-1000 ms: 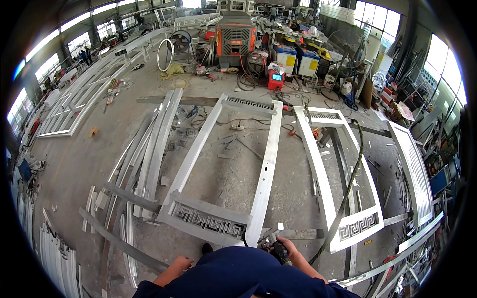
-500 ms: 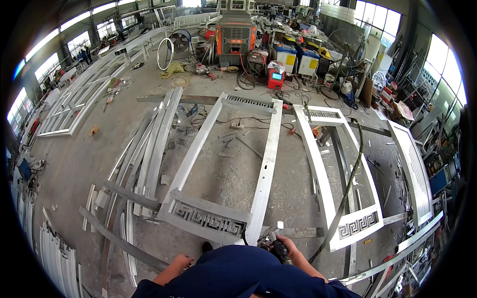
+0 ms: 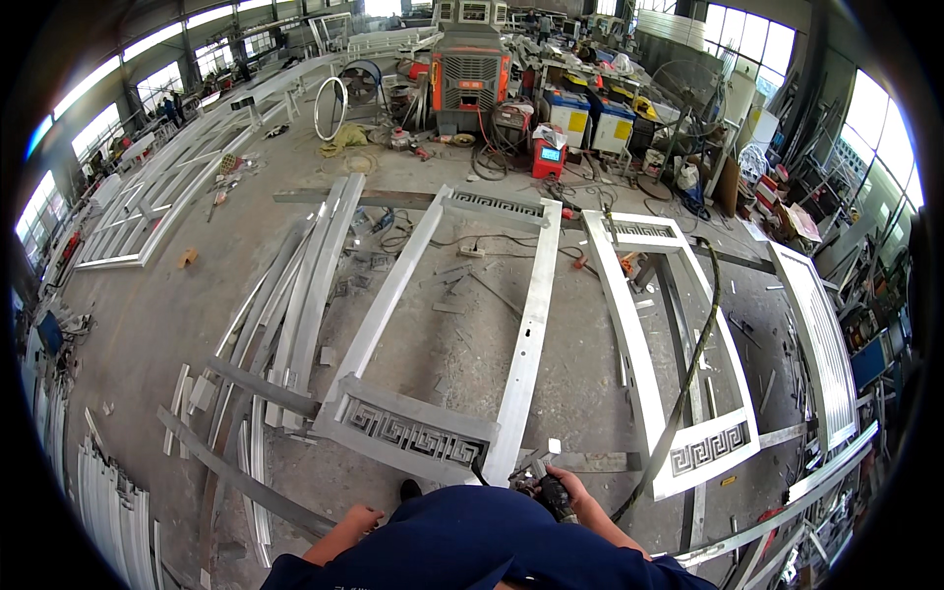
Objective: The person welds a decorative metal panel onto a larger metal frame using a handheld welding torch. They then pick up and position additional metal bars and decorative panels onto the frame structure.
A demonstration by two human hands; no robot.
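My right hand (image 3: 578, 493) is wrapped round a black power tool (image 3: 558, 497) with a grey metal head, perhaps an angle grinder. The tool is beside the near right corner of a silver metal frame (image 3: 529, 344), whose end panel (image 3: 408, 431) carries a Greek-key pattern. My left hand (image 3: 364, 516) hangs low, left of my body, with its fingers curled and nothing visible in them. That hand is apart from the frame. A short black cord or strip shows at the panel's right end. My body hides part of the frame's near edge.
A second patterned frame (image 3: 629, 344) lies to the right, with a thick dark hose (image 3: 696, 364) arching over it. Long metal bars (image 3: 320, 285) are stacked at left. Grey support beams (image 3: 246, 482) cross the floor. An orange-and-grey machine (image 3: 469, 84) and a red box (image 3: 549, 157) stand beyond.
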